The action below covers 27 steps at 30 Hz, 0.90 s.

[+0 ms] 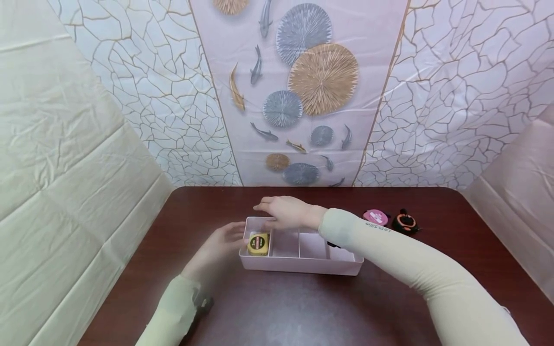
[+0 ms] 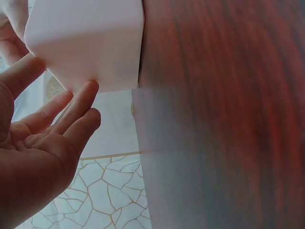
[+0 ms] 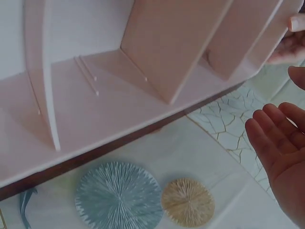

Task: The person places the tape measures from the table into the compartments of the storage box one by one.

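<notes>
A pale pink divided organizer box [image 1: 303,265] sits on the table, with a yellow tape measure [image 1: 258,244] in its leftmost compartment. My left hand [image 1: 220,247] is at the box's left end; in the left wrist view its fingertips [image 2: 90,87] touch the smooth end wall, loosely spread. Over the back rim near the left end reaches my right hand [image 1: 287,212]. The right wrist view shows its fingers [image 3: 264,126] extended and the palm bare, just beyond the box's dividers [image 3: 176,47]. Neither hand holds the tape measure.
Behind my right forearm, toward the back right of the dark wood table [image 1: 207,206], lie a pink tape measure [image 1: 375,217] and an orange-and-black one [image 1: 405,222]. The right sleeve [image 1: 389,245] crosses above the box's right part. Patterned cloth [image 1: 303,120] hangs behind the table.
</notes>
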{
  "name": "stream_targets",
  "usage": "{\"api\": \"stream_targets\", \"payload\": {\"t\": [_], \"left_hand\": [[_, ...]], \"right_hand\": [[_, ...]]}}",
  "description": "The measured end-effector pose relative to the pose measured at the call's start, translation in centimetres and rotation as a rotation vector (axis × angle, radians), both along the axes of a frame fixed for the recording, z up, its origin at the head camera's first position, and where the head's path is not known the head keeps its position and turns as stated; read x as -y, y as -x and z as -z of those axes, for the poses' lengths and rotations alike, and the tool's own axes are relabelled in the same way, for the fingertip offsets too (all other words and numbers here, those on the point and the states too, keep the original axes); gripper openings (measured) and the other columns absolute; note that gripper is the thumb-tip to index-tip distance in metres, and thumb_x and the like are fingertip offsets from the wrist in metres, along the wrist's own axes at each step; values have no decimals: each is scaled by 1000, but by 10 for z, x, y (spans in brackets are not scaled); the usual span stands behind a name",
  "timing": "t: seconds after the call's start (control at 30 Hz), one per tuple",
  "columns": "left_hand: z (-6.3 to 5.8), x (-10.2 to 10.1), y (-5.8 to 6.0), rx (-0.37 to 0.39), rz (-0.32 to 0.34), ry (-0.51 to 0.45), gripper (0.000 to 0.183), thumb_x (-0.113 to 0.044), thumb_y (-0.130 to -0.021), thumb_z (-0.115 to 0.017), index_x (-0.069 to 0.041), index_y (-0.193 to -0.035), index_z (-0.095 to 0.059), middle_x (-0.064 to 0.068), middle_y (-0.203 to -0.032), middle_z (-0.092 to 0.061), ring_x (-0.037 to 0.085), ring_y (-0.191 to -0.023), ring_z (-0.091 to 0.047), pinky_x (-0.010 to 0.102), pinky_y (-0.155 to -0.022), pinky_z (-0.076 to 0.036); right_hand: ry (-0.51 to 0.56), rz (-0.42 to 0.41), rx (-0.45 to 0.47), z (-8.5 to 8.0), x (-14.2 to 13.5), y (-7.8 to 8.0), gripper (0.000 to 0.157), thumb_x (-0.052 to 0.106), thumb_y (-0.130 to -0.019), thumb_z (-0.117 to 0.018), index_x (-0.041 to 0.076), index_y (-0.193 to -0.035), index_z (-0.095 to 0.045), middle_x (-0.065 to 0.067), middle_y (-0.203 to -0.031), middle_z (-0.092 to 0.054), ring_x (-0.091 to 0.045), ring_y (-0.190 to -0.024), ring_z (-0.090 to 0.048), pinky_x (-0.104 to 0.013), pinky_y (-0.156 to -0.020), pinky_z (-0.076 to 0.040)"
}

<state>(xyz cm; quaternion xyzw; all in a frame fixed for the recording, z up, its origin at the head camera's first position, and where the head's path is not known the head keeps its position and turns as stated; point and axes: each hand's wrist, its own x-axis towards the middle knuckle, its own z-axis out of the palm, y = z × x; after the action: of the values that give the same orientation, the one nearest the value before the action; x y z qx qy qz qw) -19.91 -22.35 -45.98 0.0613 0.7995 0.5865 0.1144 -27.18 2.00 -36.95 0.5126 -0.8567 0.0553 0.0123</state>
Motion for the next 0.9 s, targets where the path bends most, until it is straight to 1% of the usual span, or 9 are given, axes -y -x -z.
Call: {"api": "stream_targets", "payload": {"t": [0.07, 0.13, 0.2, 0.33, 0.5, 0.57, 0.73, 0.9], "left_hand": [[0, -1, -1, 7, 0, -19, 53, -33, -90, -77, -26, -139, -58, -1, -135, -63, 20, -126, -58, 46, -102, -49], [0, -2, -2, 3, 0, -18, 53, -33, -90, -77, -26, -139, -58, -1, -135, -63, 20, -126, -58, 46, -103, -49], [-1, -2, -3, -3, 1, -7, 53, -34, -90, -78, -26, -139, -58, -1, -135, -63, 20, -126, -58, 46, -103, -49], [-1, -2, -3, -5, -18, 41, 56, -41, -88, -78, -30, -138, -58, -3, -134, -63, 19, -125, -58, 48, -102, -49], [1, -1, -3, 23, -45, 60, 58, -46, -86, -79, -34, -138, -57, -6, -132, -63, 17, -123, -58, 49, -101, -50], [1, -1, -2, 29, -42, 55, 58, -45, -86, -79, -34, -138, -57, -6, -133, -63, 17, -123, -58, 49, -101, -50], [0, -1, -2, 6, -46, 87, 56, -45, -86, -79, -36, -137, -57, -7, -132, -63, 15, -122, -59, 49, -101, -50], [-1, -1, -3, -3, -50, 103, 54, -43, -87, -79, -37, -136, -57, -7, -132, -64, 15, -122, -59, 49, -102, -49]], "right_hand": [[5, 5, -8, -3, -2, 2, 50, 28, -96, -68, 6, -139, -58, -8, -126, -61, -22, -115, -62, -38, -99, -51], [17, 5, -14, -6, -3, 3, 50, 28, -96, -68, 5, -139, -59, -9, -126, -61, -23, -115, -62, -39, -100, -50], [19, 14, -20, -10, -6, 4, 49, 29, -97, -67, 5, -139, -59, -9, -126, -61, -23, -115, -62, -39, -100, -50], [32, 25, -24, -18, -12, 6, 49, 29, -98, -66, 4, -139, -58, -9, -126, -62, -23, -113, -63, -39, -99, -51], [42, 52, -42, -27, -21, 10, 48, 30, -99, -64, 5, -139, -58, -11, -129, -62, -26, -113, -65, -42, -96, -53], [44, 65, -54, -31, -27, 12, 48, 30, -99, -64, 5, -139, -58, -11, -128, -62, -27, -111, -65, -43, -95, -53], [55, 96, -54, -40, -42, 15, 47, 30, -99, -64, 5, -139, -59, -10, -123, -62, -26, -107, -66, -43, -91, -55], [63, 130, -51, -47, -57, 16, 48, 29, -99, -64, 4, -139, -58, -12, -128, -61, -27, -111, -65, -44, -93, -54]]}}
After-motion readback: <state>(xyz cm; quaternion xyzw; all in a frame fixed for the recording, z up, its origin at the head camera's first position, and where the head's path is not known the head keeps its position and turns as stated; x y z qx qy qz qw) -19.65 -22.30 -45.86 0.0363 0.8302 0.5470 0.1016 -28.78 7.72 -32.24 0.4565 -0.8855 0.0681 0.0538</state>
